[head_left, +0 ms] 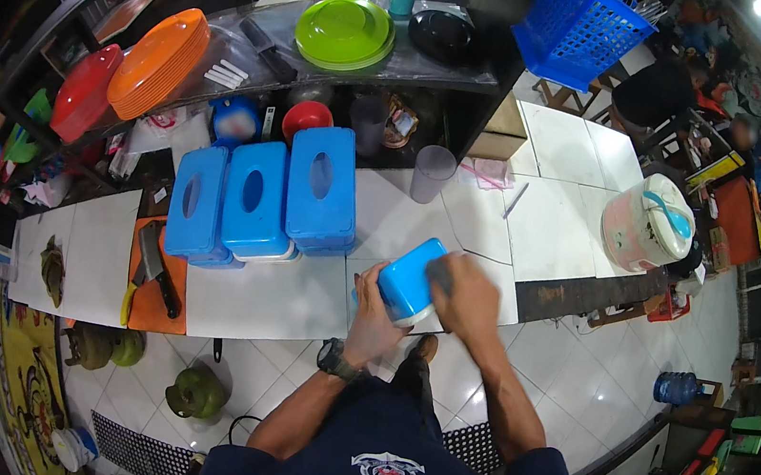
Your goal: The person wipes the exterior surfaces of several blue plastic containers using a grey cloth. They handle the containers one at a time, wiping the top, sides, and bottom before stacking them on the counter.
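My left hand [376,313] grips the near left side of a blue plastic tissue box [409,281] with a whitish base, held tilted at the counter's front edge. At the box's right side, my right hand [465,292] is closed on a dark grey cloth or pad [439,274], blurred, its exact kind unclear. Left of my hands, several blue tissue boxes with oval openings stand side by side, among them a tall one [322,190], a middle one [257,200] and a left one [196,202].
On the white tiled counter [271,302] lie an orange cutting board [180,283] with a cleaver [153,254], a grey cup [432,174] and a rice cooker [649,222]. Behind, a shelf holds green plates [345,31] and orange plates [158,64]. Gas cylinders [196,392] stand below.
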Demonstrator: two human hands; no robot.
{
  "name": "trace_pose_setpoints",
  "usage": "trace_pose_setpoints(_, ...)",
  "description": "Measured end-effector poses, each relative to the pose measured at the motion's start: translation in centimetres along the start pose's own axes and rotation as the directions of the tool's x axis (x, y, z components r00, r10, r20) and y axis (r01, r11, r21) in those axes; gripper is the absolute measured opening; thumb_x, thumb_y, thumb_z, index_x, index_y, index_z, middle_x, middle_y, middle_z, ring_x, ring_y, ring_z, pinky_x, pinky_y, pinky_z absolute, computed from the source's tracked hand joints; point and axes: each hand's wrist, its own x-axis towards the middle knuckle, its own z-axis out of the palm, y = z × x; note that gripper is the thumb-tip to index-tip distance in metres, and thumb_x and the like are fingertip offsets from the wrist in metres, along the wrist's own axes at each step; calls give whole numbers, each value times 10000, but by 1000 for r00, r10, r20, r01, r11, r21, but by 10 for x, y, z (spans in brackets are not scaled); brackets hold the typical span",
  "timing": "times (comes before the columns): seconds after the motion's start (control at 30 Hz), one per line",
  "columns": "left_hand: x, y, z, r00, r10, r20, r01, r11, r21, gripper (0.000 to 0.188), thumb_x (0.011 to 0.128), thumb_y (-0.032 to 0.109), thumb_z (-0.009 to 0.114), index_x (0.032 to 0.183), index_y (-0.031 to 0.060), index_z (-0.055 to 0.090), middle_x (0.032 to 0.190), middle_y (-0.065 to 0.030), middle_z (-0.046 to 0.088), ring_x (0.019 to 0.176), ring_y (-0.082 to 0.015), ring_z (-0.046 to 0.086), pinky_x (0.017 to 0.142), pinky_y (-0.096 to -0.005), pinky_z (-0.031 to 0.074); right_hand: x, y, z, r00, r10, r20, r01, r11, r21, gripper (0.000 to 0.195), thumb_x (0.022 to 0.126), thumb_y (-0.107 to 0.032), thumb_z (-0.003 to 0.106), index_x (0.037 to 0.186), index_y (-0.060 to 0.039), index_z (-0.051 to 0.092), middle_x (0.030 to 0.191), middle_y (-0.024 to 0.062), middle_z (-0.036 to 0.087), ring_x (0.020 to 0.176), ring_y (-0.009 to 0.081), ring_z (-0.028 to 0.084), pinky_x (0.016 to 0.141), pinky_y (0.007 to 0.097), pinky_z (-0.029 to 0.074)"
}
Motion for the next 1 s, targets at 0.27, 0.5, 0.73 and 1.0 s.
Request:
trace_pose_setpoints(0.27,2,-1,-1,990,128,55,-132,987,93,857,760,168,772,1480,34,325,1444,-188,421,1352,-420,394,1139,-667,204,-9,-45,-18,989,-7,149,-15,989,144,301,862,-284,729,1096,-114,647,982,136,692,885,345,684,728,433,539)
trace_pose_setpoints(0.5,1,12,-8,995,78,55,-82,994,67,951,719,208,829,1492,45,300,1444,-187,419,1356,-422,393,1131,-713,171,8,-9,-16,977,211,-9,-204,956,212,255,857,-228,735,1069,-100,674,996,139,713,894,365,692,771,426,547)
trace_pose_setpoints(0.73,0,6,-7,992,117,56,-122,986,112,1041,624,178,879,1476,18,302,1419,-210,430,1300,-430,419,1094,-583,323,6,0,-1,999,-32,-27,35,992,124,378,814,-205,754,1150,-107,611,1076,128,647,861,356,677,715,463,542)
trace_pose_setpoints(1.0,5,6,-8,992,112,50,-117,989,96,1030,643,226,895,1474,23,321,1395,-198,458,1294,-415,444,1093,-662,262,19,-13,-9,992,-123,26,117,980,163,394,750,-151,757,1121,-95,637,990,127,641,897,354,659,733,420,543)
